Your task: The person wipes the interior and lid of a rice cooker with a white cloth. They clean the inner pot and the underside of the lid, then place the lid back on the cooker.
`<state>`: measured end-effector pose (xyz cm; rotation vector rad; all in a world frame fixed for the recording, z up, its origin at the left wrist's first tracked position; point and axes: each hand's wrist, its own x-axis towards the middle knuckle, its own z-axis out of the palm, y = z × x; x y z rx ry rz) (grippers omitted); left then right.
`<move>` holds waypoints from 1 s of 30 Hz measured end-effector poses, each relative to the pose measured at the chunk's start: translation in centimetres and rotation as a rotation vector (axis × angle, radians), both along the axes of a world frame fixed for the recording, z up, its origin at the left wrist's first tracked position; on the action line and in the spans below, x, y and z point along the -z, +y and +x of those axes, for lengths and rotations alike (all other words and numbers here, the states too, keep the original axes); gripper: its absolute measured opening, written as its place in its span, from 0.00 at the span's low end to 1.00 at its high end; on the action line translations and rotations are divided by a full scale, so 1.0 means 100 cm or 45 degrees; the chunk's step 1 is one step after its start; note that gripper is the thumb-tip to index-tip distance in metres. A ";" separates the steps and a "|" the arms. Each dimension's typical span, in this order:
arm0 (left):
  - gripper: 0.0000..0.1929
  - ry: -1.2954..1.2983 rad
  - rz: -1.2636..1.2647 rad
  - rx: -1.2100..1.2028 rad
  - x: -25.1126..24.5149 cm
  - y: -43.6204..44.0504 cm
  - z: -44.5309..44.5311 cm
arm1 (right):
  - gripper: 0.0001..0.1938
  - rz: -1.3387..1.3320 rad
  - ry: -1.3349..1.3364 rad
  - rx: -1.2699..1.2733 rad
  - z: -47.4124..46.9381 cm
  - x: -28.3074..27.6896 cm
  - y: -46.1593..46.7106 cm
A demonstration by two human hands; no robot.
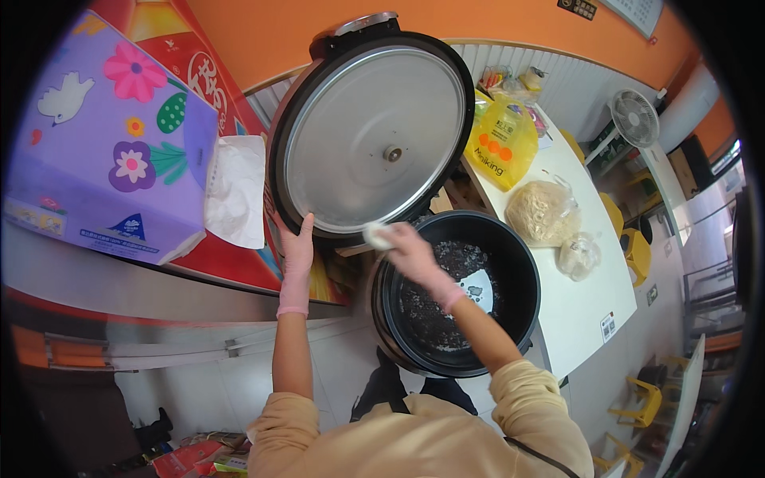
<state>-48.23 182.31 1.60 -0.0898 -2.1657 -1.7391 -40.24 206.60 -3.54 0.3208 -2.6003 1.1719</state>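
Observation:
A large rice cooker stands before me with its round metal-lined lid (358, 143) raised. My left hand (297, 248), in a pink glove, grips the lid's lower left rim. In my pink-gloved right hand (412, 254) is a wad of white tissue (378, 236), at the lower edge of the lid's inner plate; blur hides whether it touches. Below that hand is the dark inner pot (520, 257). Wet-looking pale residue is scattered over the pot's bottom, where a bright white patch (476, 291) shows beneath my right wrist.
Left of the lid, a purple tissue pack (89, 173) with one tissue (236, 191) pulled out sits by a red drinks cabinet (209, 77). The white table (588, 305) at right holds a yellow plastic bag (502, 140) and bagged noodles (542, 213). A fan (635, 118) stands farther back.

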 end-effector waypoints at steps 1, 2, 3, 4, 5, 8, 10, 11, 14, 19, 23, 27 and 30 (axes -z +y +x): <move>0.39 0.011 0.045 0.037 0.001 -0.001 -0.001 | 0.26 0.119 0.212 -0.112 -0.010 -0.003 -0.027; 0.40 0.028 -0.052 -0.008 0.003 -0.003 -0.003 | 0.25 0.255 0.228 -0.161 -0.021 -0.004 -0.050; 0.41 0.071 -0.108 -0.021 0.006 -0.005 -0.006 | 0.24 0.372 0.310 -0.228 -0.029 -0.002 -0.061; 0.42 0.042 -0.119 -0.028 0.008 -0.008 -0.009 | 0.22 0.429 0.464 -0.205 -0.032 0.002 -0.062; 0.42 0.098 -0.164 -0.021 0.010 -0.011 -0.011 | 0.22 0.515 0.445 -0.204 -0.034 0.009 -0.061; 0.43 0.061 -0.160 -0.028 0.017 -0.011 -0.013 | 0.21 0.731 0.481 -0.182 -0.032 0.033 -0.030; 0.42 0.071 -0.181 -0.048 0.018 -0.009 -0.012 | 0.21 0.919 0.126 -0.031 -0.033 0.046 -0.002; 0.42 0.069 -0.157 -0.039 0.017 -0.008 -0.012 | 0.21 0.859 -0.070 0.150 -0.036 0.050 0.017; 0.40 0.030 -0.028 0.019 0.011 -0.005 -0.007 | 0.18 0.908 0.031 0.196 -0.052 0.054 0.062; 0.39 -0.065 0.092 0.056 0.002 0.000 -0.002 | 0.17 0.805 -0.115 0.551 -0.071 0.050 0.090; 0.37 -0.044 0.052 0.014 0.005 -0.001 -0.003 | 0.18 0.427 -0.097 0.785 -0.074 0.053 0.089; 0.36 0.018 -0.043 -0.008 0.014 -0.006 -0.009 | 0.16 0.406 -0.306 0.827 -0.077 0.064 0.092; 0.36 0.050 -0.050 -0.016 0.015 -0.006 -0.010 | 0.14 0.653 -0.450 0.732 -0.091 0.071 0.092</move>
